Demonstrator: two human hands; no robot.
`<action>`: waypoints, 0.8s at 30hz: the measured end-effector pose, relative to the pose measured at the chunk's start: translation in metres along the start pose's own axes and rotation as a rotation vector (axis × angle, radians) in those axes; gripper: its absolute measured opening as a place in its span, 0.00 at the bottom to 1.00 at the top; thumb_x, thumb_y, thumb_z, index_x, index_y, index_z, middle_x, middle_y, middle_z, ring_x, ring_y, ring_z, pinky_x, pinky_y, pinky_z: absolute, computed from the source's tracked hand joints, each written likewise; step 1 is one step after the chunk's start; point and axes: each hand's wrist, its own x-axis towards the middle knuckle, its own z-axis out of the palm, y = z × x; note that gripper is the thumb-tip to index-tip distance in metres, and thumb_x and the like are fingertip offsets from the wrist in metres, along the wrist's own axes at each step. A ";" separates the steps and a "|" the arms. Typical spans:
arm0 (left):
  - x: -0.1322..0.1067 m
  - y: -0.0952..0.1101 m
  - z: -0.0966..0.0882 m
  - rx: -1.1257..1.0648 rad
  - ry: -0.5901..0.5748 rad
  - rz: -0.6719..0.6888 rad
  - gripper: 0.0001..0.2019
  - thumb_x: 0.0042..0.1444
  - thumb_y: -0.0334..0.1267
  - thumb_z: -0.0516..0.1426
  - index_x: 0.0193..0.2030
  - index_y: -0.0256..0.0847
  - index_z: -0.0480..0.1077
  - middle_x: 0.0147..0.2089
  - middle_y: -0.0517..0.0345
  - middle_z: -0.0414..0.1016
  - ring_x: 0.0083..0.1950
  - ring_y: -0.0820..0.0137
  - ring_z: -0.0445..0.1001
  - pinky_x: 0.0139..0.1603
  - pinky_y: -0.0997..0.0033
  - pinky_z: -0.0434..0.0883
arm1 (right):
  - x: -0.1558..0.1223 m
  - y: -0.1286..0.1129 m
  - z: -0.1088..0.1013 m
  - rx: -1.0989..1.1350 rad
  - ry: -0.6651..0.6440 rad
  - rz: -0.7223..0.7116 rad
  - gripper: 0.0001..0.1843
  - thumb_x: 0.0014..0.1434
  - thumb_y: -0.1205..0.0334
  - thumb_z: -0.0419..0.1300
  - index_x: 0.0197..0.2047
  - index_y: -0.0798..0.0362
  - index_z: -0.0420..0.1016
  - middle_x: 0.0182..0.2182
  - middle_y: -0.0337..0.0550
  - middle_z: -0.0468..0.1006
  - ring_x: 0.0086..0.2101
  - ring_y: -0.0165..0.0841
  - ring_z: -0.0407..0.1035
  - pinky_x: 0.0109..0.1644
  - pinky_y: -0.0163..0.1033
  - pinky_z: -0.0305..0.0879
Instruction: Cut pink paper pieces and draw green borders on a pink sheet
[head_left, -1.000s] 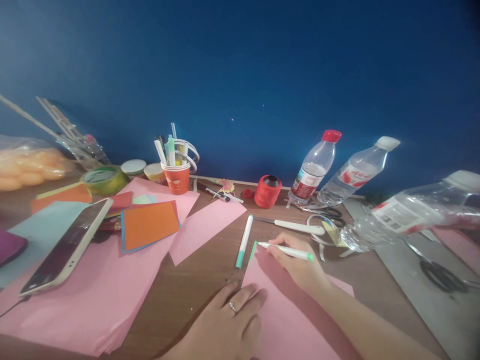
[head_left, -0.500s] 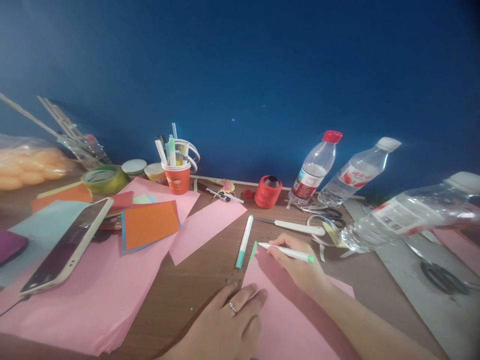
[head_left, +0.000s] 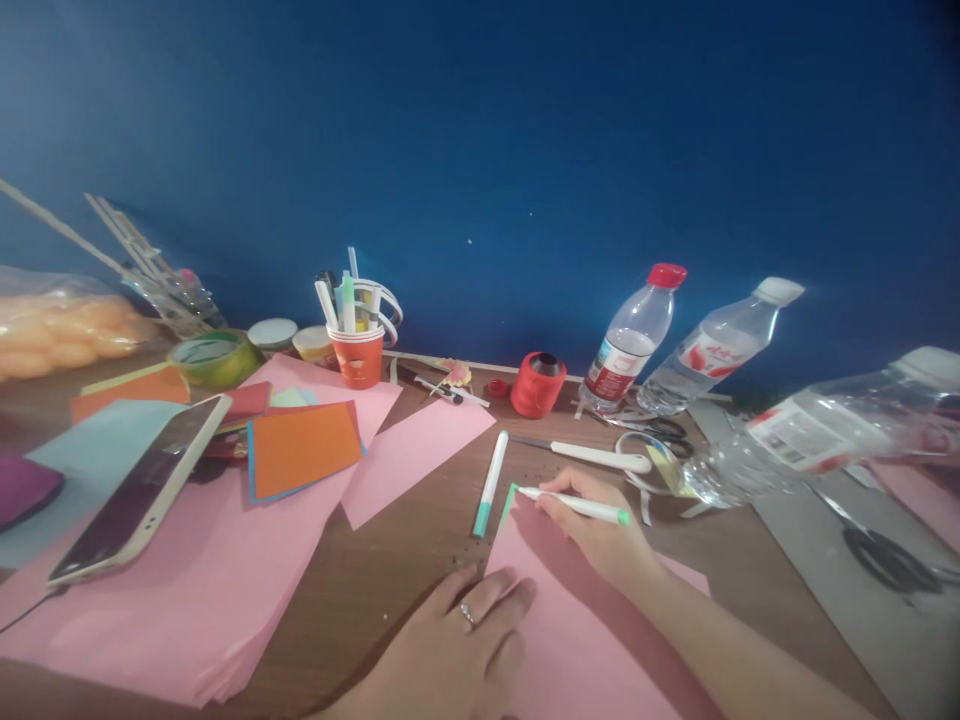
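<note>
One pink sheet (head_left: pixel 592 665) lies on the brown table (head_left: pixel 360 600), running out of view at the bottom. Nearest is the left hand (head_left: pixel 465 650), back upward, across the sheet's left edge — its fingers loosely extended, slightly apart, holding nothing, with a ring (head_left: pixel 466 615) on one of them. To the left, a pink stack (head_left: pixel 180 620) spreads over the table.

Farther in, the right hand (head_left: pixel 589 520) has its thumb and fingers closed around a green-ended pen (head_left: pixel 596 508). The pen slants over the sheet's far left corner, its tip by a narrow green strip (head_left: pixel 508 500) along the edge; whether it touches there I cannot tell. Just left of that lies a teal-ended pen (head_left: pixel 491 485), well clear of both hands.

Scissors (head_left: pixel 885 560) lie on a grey board at the right. On the left, a phone (head_left: pixel 142 490) rests tilted over the papers, near an orange card (head_left: pixel 304 450) with blue showing under it. Beyond the right hand is a white-handled tool (head_left: pixel 600 457), and right of that a clear bottle (head_left: pixel 817 425) leaning in view.

Farther back stand a red cup (head_left: pixel 358 360) full of pens, a red spool (head_left: pixel 538 388) and two more bottles — one red-capped (head_left: pixel 626 360), one white-capped (head_left: pixel 712 345). A roll of tape (head_left: pixel 214 360) and a bag (head_left: pixel 67 325) of orange things sit at left, before the blue wall (head_left: pixel 480 150).
</note>
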 end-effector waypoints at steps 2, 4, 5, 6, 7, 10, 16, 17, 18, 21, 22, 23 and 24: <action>0.000 0.000 0.001 0.004 -0.003 0.001 0.19 0.63 0.50 0.48 0.45 0.38 0.71 0.61 0.54 0.65 0.59 0.62 0.61 0.55 0.62 0.52 | -0.001 -0.001 0.000 0.010 -0.038 -0.009 0.11 0.56 0.56 0.58 0.29 0.54 0.72 0.21 0.38 0.74 0.22 0.29 0.61 0.24 0.33 0.54; -0.001 0.000 0.004 0.023 0.024 0.006 0.18 0.64 0.48 0.47 0.44 0.38 0.71 0.61 0.54 0.65 0.59 0.62 0.61 0.55 0.62 0.52 | -0.001 -0.001 0.000 0.013 -0.068 -0.024 0.11 0.55 0.56 0.58 0.29 0.55 0.74 0.23 0.39 0.75 0.24 0.30 0.63 0.26 0.34 0.55; -0.002 0.000 0.006 0.034 0.038 0.011 0.17 0.64 0.47 0.47 0.44 0.38 0.71 0.60 0.54 0.66 0.59 0.62 0.62 0.55 0.61 0.52 | -0.002 -0.001 0.000 0.010 -0.068 -0.032 0.11 0.56 0.56 0.58 0.29 0.55 0.74 0.23 0.39 0.75 0.24 0.30 0.63 0.26 0.34 0.56; -0.002 0.001 0.008 0.044 0.050 0.016 0.16 0.64 0.45 0.47 0.43 0.38 0.71 0.60 0.53 0.66 0.58 0.61 0.62 0.55 0.61 0.53 | -0.002 0.000 0.000 0.005 -0.058 -0.039 0.10 0.56 0.56 0.58 0.29 0.54 0.73 0.23 0.39 0.74 0.24 0.30 0.63 0.27 0.34 0.56; -0.003 0.001 0.009 0.052 0.060 0.019 0.15 0.64 0.44 0.47 0.42 0.38 0.71 0.60 0.53 0.66 0.58 0.61 0.62 0.55 0.60 0.53 | -0.002 0.001 0.000 -0.001 -0.039 -0.044 0.11 0.56 0.56 0.58 0.29 0.54 0.73 0.23 0.38 0.74 0.24 0.30 0.63 0.27 0.34 0.56; -0.003 0.001 0.010 0.057 0.056 0.017 0.14 0.62 0.43 0.49 0.42 0.38 0.71 0.61 0.53 0.65 0.58 0.60 0.62 0.55 0.60 0.53 | -0.002 0.004 0.001 -0.026 0.002 -0.040 0.11 0.57 0.55 0.57 0.30 0.54 0.71 0.23 0.37 0.72 0.24 0.29 0.62 0.26 0.34 0.55; -0.002 0.001 0.009 0.064 0.085 0.012 0.13 0.63 0.42 0.48 0.42 0.39 0.71 0.59 0.55 0.67 0.57 0.62 0.63 0.54 0.61 0.53 | -0.003 -0.003 -0.001 -0.048 -0.052 -0.026 0.10 0.56 0.56 0.57 0.29 0.54 0.73 0.22 0.37 0.73 0.23 0.29 0.62 0.26 0.33 0.55; -0.002 0.001 0.009 0.061 0.090 0.008 0.12 0.63 0.41 0.48 0.41 0.39 0.71 0.59 0.56 0.67 0.57 0.63 0.63 0.54 0.61 0.53 | -0.003 -0.006 -0.002 -0.031 -0.081 -0.018 0.10 0.55 0.57 0.58 0.28 0.54 0.73 0.22 0.37 0.74 0.24 0.30 0.63 0.26 0.33 0.55; -0.002 0.001 0.010 0.058 0.089 0.005 0.12 0.63 0.40 0.49 0.41 0.39 0.71 0.59 0.55 0.67 0.57 0.63 0.63 0.54 0.61 0.53 | -0.004 -0.008 -0.002 -0.008 -0.112 -0.009 0.10 0.55 0.57 0.58 0.28 0.55 0.73 0.23 0.38 0.75 0.24 0.30 0.64 0.27 0.33 0.56; -0.003 0.001 0.012 0.052 0.100 0.007 0.10 0.62 0.40 0.50 0.41 0.39 0.71 0.59 0.54 0.67 0.57 0.62 0.63 0.55 0.61 0.53 | -0.006 -0.011 -0.002 0.050 -0.160 -0.002 0.09 0.54 0.59 0.59 0.26 0.55 0.72 0.24 0.40 0.76 0.26 0.31 0.66 0.28 0.33 0.57; -0.003 0.001 0.013 0.051 0.097 0.008 0.10 0.62 0.40 0.50 0.41 0.39 0.71 0.59 0.54 0.67 0.57 0.62 0.62 0.55 0.62 0.53 | -0.006 -0.010 -0.002 0.054 -0.153 -0.007 0.09 0.54 0.59 0.58 0.26 0.55 0.72 0.24 0.40 0.76 0.26 0.31 0.66 0.27 0.33 0.57; -0.003 0.001 0.014 0.050 0.094 0.007 0.10 0.62 0.40 0.51 0.41 0.39 0.71 0.59 0.54 0.67 0.58 0.62 0.62 0.55 0.61 0.53 | -0.006 -0.008 -0.001 0.047 -0.128 -0.014 0.09 0.54 0.59 0.58 0.26 0.55 0.72 0.24 0.40 0.76 0.26 0.31 0.66 0.27 0.33 0.57; -0.004 0.002 0.015 0.048 0.090 0.007 0.10 0.62 0.40 0.51 0.41 0.39 0.71 0.60 0.54 0.66 0.58 0.62 0.62 0.55 0.61 0.53 | -0.006 -0.006 -0.001 0.029 -0.092 -0.021 0.09 0.54 0.59 0.58 0.27 0.55 0.73 0.23 0.39 0.75 0.25 0.31 0.65 0.27 0.33 0.57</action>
